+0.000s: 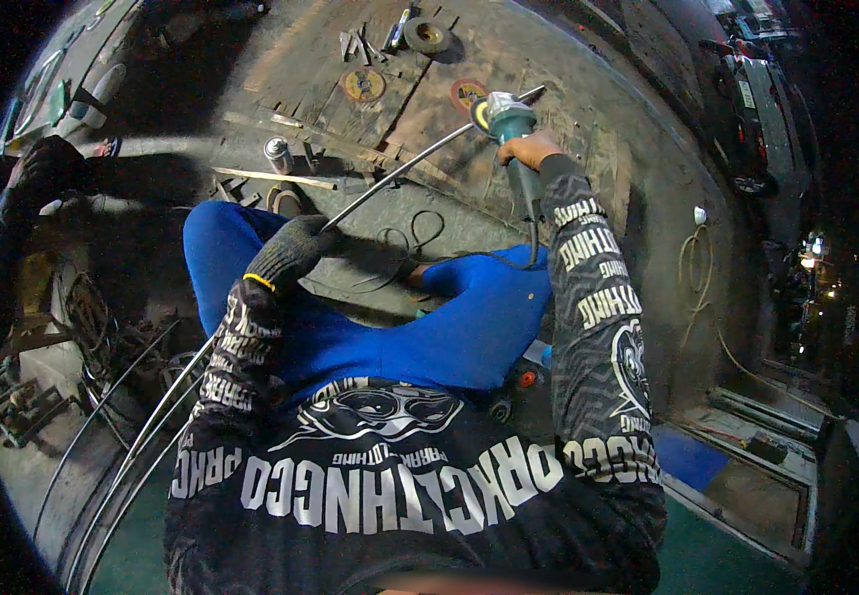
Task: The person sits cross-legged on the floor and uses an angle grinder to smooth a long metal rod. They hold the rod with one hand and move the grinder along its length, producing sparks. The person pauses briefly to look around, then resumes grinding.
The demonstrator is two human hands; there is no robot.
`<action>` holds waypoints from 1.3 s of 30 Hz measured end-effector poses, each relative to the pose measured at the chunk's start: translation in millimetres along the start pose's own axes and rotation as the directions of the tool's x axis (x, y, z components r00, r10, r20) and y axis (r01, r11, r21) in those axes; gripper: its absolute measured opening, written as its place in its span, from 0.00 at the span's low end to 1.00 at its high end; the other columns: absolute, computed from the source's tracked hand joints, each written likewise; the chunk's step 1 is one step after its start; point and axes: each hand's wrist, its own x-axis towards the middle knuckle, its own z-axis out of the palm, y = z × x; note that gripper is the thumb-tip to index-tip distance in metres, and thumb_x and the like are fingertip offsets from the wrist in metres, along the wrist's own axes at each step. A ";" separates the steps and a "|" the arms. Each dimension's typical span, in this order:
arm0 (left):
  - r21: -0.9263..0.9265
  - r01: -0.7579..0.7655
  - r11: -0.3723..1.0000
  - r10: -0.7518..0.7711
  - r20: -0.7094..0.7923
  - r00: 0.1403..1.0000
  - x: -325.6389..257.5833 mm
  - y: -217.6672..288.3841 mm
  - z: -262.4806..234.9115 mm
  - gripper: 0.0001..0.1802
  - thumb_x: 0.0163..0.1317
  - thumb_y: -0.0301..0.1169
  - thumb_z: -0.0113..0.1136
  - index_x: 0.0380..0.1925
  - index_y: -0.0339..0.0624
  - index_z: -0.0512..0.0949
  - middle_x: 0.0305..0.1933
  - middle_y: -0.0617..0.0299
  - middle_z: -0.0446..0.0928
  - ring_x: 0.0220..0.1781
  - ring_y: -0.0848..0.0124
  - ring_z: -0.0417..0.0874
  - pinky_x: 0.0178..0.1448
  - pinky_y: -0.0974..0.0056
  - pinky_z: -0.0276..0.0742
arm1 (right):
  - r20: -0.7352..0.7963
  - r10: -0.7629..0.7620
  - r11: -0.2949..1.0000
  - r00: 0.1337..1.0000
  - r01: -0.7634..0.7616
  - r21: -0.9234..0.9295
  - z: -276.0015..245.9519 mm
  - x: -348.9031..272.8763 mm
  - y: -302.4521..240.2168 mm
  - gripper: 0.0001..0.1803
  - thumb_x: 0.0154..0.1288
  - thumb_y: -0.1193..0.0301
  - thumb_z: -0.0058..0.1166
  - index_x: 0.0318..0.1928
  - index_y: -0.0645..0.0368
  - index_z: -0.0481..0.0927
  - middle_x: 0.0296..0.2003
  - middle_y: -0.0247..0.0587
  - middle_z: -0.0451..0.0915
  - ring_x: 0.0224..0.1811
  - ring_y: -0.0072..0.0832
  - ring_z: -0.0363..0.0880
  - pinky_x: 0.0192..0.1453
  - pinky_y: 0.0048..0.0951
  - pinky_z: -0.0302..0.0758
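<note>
My left hand [290, 250], in a dark grey knit glove with a yellow cuff edge, is closed around a long thin metal rod [400, 171]. Away from the glove, the rod slants up and to the right over the floor. My bare right hand [530, 149] grips the body of a green angle grinder [514, 117]. The grinder's yellowish disc [480, 115] is at the rod near its far end; whether they touch I cannot tell. A dark power cord [534, 243] hangs from the grinder toward my blue-trousered leg.
Wooden boards [419, 109] cover the floor ahead, with a small wheel [427, 37], metal scraps [358, 48] and round discs [363, 86]. A spray can [279, 156] stands near a wood strip [281, 178]. Long rods [157, 416] lie lower left; a metal frame [761, 476] lies lower right.
</note>
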 end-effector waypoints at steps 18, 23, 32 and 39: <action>0.055 -0.040 0.998 0.039 0.031 0.999 39.8 -50.7 7.1 0.22 0.65 0.42 0.54 0.44 0.33 0.82 0.36 0.47 0.84 0.35 0.59 0.85 0.43 0.56 0.79 | 0.087 -0.125 0.986 0.988 0.114 0.125 65.2 -105.0 -74.8 0.45 0.31 0.56 0.76 0.49 0.76 0.80 0.49 0.64 0.83 0.51 0.50 0.84 0.55 0.39 0.80; 0.291 -0.133 0.947 0.123 0.050 0.991 58.0 -70.1 11.5 0.22 0.64 0.42 0.53 0.44 0.33 0.82 0.36 0.47 0.84 0.37 0.58 0.86 0.45 0.55 0.79 | 0.081 -0.183 0.976 0.980 0.171 0.135 75.6 -110.5 -80.6 0.41 0.31 0.56 0.75 0.46 0.75 0.81 0.46 0.62 0.84 0.48 0.48 0.85 0.52 0.39 0.80; 0.374 -0.187 0.908 0.166 0.089 0.982 56.3 -79.5 20.3 0.22 0.63 0.42 0.53 0.41 0.33 0.82 0.36 0.44 0.84 0.39 0.55 0.87 0.47 0.53 0.80 | 0.059 -0.216 0.970 0.975 0.208 0.124 87.2 -132.4 -88.5 0.36 0.34 0.57 0.74 0.44 0.70 0.83 0.44 0.59 0.85 0.48 0.49 0.85 0.52 0.40 0.80; 0.219 -0.034 0.975 0.047 -0.055 0.997 33.5 -31.8 8.9 0.21 0.65 0.43 0.51 0.39 0.35 0.82 0.37 0.43 0.84 0.40 0.52 0.87 0.46 0.51 0.81 | 0.059 -0.166 0.980 0.984 0.158 0.121 76.3 -112.5 -81.3 0.37 0.33 0.59 0.76 0.45 0.71 0.82 0.43 0.58 0.85 0.46 0.46 0.85 0.51 0.40 0.80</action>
